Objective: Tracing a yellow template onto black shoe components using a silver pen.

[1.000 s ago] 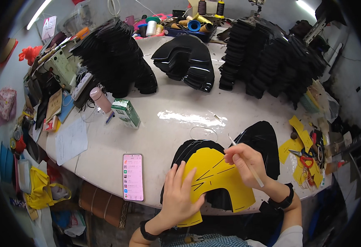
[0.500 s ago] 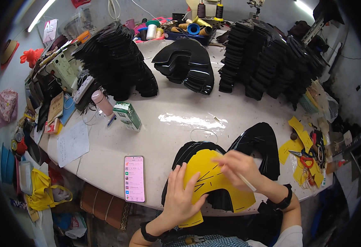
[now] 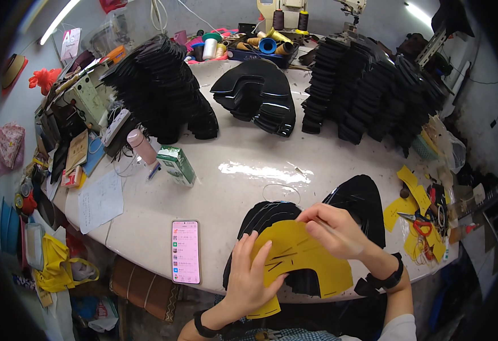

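Observation:
A yellow U-shaped template [image 3: 294, 250] with slits and dark marks lies over a stack of black curved pieces [image 3: 266, 211] at the table's near edge. My left hand [image 3: 250, 273] rests on the template's left side, fingers spread, thumb by the inner curve. Closed around a thin whitish pen-like stick [image 3: 347, 240], smeared by motion, my right hand [image 3: 330, 228] has its fingertips at the template's upper edge. The stick's tip is hidden. Partly behind my right hand is another stack of black pieces [image 3: 362, 196].
Tall black stacks [image 3: 161, 91] [image 3: 357, 85] and a smaller one [image 3: 254, 94] stand at the back. A phone [image 3: 186, 251], green box [image 3: 176, 165] and pink bottle [image 3: 141, 146] are left. Scissors [image 3: 420, 223] and yellow scraps [image 3: 397, 210] lie right.
The template's top edge has come down toward me and its surface looks tilted. My right hand's fingertips have shifted slightly to the template's upper edge; my left hand stays on it.

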A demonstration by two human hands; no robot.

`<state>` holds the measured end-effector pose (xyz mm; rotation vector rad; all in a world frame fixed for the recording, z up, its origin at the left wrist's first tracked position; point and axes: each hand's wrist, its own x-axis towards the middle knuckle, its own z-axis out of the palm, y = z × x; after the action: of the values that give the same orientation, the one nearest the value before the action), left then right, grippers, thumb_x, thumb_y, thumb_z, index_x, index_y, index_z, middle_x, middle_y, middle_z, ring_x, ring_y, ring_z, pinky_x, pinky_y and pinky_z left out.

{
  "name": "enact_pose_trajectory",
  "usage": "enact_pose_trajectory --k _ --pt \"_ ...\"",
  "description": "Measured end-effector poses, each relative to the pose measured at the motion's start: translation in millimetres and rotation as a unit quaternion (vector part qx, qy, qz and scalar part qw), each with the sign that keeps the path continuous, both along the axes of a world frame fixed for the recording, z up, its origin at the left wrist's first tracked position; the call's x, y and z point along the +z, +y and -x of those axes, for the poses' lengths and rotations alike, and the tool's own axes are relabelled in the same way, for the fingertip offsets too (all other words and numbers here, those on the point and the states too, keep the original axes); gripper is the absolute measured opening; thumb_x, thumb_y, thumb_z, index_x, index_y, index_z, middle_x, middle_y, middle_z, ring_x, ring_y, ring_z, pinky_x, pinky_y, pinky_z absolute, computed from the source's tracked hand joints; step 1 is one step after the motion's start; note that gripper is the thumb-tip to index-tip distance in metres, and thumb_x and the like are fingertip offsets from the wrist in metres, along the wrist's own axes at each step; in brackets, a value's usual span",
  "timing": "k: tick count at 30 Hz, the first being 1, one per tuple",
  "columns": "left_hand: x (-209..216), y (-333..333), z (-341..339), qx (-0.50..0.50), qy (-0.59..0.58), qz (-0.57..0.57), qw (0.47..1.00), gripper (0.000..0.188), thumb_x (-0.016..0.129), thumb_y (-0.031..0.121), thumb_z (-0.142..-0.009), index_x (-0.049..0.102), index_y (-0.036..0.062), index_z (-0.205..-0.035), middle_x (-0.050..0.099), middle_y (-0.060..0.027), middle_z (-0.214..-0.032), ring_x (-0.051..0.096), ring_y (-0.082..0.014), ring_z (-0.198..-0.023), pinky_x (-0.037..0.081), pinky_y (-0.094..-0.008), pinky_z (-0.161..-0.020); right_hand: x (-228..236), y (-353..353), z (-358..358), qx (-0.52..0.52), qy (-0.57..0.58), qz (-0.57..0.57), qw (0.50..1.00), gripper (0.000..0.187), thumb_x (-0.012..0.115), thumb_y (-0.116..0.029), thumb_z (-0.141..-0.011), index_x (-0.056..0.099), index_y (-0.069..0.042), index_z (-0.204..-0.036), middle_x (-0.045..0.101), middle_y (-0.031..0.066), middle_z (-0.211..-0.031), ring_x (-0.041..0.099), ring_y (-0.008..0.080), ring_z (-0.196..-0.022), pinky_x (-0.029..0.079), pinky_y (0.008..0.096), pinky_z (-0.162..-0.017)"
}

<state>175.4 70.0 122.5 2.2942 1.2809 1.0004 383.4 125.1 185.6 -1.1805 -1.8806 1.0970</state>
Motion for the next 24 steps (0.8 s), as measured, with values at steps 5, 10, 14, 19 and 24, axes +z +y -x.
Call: enact_pose_trajectory --k 5,10,14,19,24 --pt "0.9 -11.5 14.5 0.033 -0.186 0.042 0.981 0.081 0.076 0.013 -0.056 0.036 0.0026 -0.126 0.038 -0.0211 -0.119 0.037 -0.0349 -0.113 0.033 -0.042 -0.096 11.2 17.8 -8.0 0.025 0.27 0.269 0.924 0.03 0.056 -0.028 -0.089 0.059 -0.002 -0.104 0.061 0.0051 -0.087 0.06 0.0152 -0.076 0.047 0.0269 -0.067" --pt "21.7 18.2 22.4 0.018 -0.611 0.304 0.73 0.07 0.053 0.007 -0.07 0.026 -0.0032 -0.134 0.036 -0.018 -0.13 0.054 -0.0271 -0.1 0.039 -0.0419 -0.098 -32.4 38.1 -1.5 -0.018 -0.236 -0.154 0.959 0.023 0.068 -0.024 -0.077 0.065 -0.009 -0.094 0.056 0.008 -0.08 0.058 0.0258 -0.075 0.047 0.0354 -0.064" --pt "13.2 22.3 30.3 0.001 -0.639 0.32 0.699 0.066 0.055 0.014 -0.075 0.027 -0.0025 -0.132 0.036 -0.0195 -0.128 0.055 -0.0273 -0.097 0.039 -0.0468 -0.098 -36.0 35.0 7.2 0.006 -0.249 -0.206 0.946 0.02 0.069 -0.022 -0.074 0.064 -0.01 -0.09 0.055 0.0062 -0.08 0.058 0.0242 -0.079 0.047 0.0359 -0.062" --pt "12.4 30.8 25.4 -0.033 -0.655 0.375 0.655 0.065 0.057 0.018 -0.077 0.027 -0.002 -0.132 0.037 -0.02 -0.126 0.056 -0.0278 -0.097 0.036 -0.048 -0.1 -31.5 36.1 13.6 0.013 -0.254 -0.226 0.94 0.013 0.067 -0.014 -0.073 0.06 -0.009 -0.082 0.055 0.0057 -0.078 0.058 0.0247 -0.076 0.048 0.0362 -0.061" --pt "3.6 36.3 24.2 -0.064 -0.668 0.379 0.637 0.063 0.055 0.019 -0.079 0.028 -0.0022 -0.132 0.039 -0.021 -0.127 0.057 -0.0287 -0.097 0.034 -0.0485 -0.101 -28.0 34.1 14.4 0.057 -0.245 -0.234 0.939 0.013 0.062 -0.004 -0.069 0.054 -0.008 -0.079 0.055 0.0056 -0.074 0.059 0.0256 -0.07 0.048 0.0369 -0.058"
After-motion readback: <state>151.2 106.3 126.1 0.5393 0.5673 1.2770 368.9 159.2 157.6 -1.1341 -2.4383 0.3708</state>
